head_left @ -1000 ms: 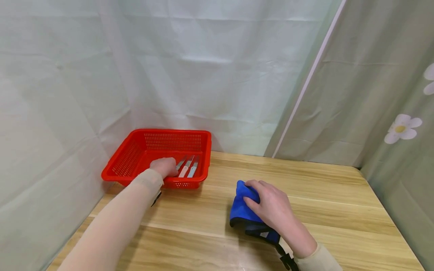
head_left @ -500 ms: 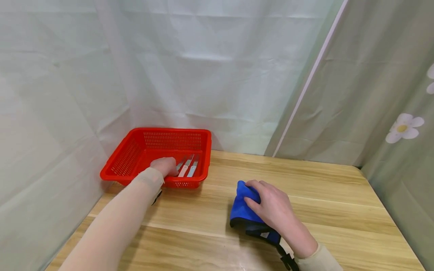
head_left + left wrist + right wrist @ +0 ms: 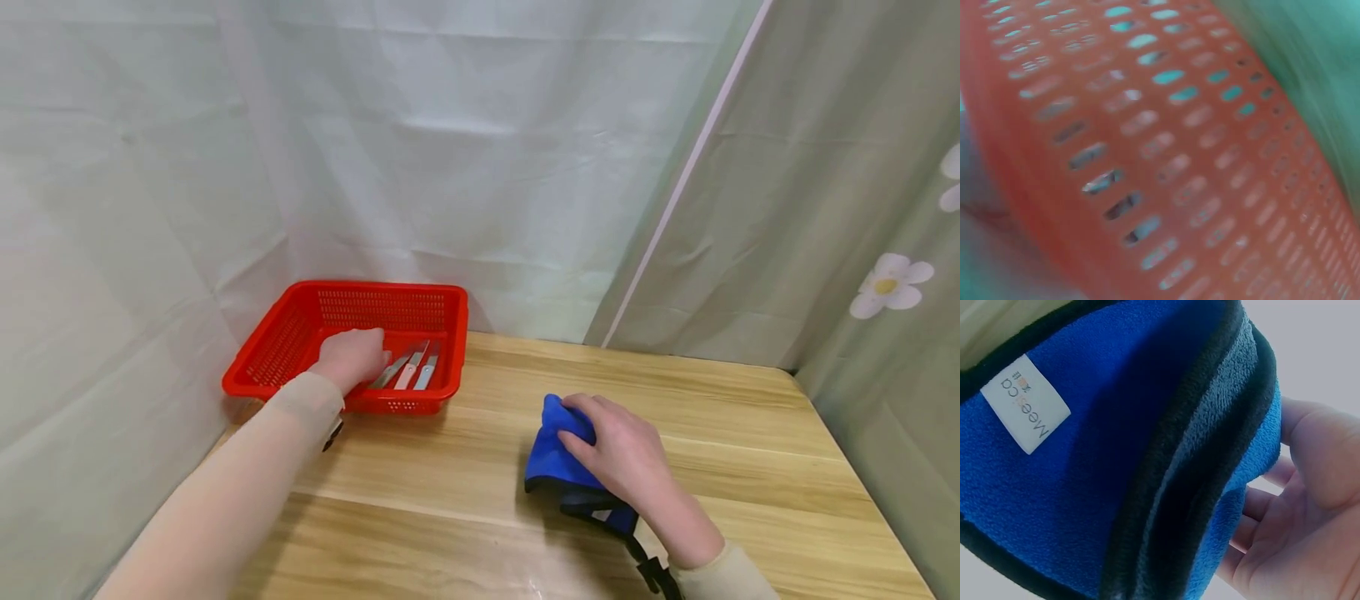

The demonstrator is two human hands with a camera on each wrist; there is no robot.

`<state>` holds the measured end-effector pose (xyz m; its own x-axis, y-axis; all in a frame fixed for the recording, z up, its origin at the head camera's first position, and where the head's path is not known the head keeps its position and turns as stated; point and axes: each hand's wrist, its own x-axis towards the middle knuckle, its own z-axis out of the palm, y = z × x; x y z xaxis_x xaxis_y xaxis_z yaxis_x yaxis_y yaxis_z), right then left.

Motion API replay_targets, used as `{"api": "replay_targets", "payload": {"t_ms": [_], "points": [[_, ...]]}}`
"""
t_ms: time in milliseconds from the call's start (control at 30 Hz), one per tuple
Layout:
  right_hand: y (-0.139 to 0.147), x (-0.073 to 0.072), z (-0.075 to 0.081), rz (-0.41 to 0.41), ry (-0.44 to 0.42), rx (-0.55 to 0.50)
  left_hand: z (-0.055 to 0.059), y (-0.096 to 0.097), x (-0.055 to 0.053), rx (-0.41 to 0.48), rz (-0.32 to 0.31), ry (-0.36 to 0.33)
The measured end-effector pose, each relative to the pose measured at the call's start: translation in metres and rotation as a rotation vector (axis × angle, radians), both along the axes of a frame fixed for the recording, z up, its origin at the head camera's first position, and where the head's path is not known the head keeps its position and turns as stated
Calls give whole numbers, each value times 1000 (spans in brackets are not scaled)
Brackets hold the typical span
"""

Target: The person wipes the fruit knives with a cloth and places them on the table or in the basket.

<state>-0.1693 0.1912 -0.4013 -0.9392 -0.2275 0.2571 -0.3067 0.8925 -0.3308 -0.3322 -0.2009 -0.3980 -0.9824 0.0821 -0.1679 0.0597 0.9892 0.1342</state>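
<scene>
My left hand [image 3: 352, 354] is inside the near side of the red basket [image 3: 393, 402]. Its fingers point down and are mostly hidden, so any hold cannot be made out. Beside it lie a greyish knife [image 3: 390, 372], a pink-handled knife [image 3: 407, 375] and a light-blue-handled knife [image 3: 426, 375]. Over the table, my right hand [image 3: 622, 450] grips a folded blue cloth [image 3: 558, 458] with dark edging, thumb on one side and fingers on the other. The right wrist view shows a white label [image 3: 1025, 403] on the cloth.
The basket stands at the left rear of the wooden table [image 3: 720, 408], close to the pale curtain [image 3: 450, 167]. Another curtain with printed flowers [image 3: 891, 286] hangs along the right side. The left wrist view is filled by the basket's slotted wall [image 3: 1166, 150].
My left hand has risen a little and shifted left, uncovering more of the greyish knife. The right hand has moved slightly right with the cloth.
</scene>
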Motion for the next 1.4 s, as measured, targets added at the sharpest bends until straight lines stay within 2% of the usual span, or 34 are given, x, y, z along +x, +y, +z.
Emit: {"api": "replay_targets", "payload": {"t_ms": [200,500,667,800,1133,1233,1400], "points": [[16,1,7,4,11,21,12,12,14,12,-53,142],[42,2,8,-30,-45,73,20,41,48,93,-151,391],[56,0,4,-26,-45,84,22,52,66,72,-248,559],[63,-3,0,-7,-42,91,19,59,79,45,-332,673],[66,-11,-13,7,-106,116,4,79,112,-18,-446,815],[65,-12,-16,11,-113,117,-1,84,120,-7,-466,817],[63,-14,-21,5,-112,127,-6,93,132,7,-490,762]]}}
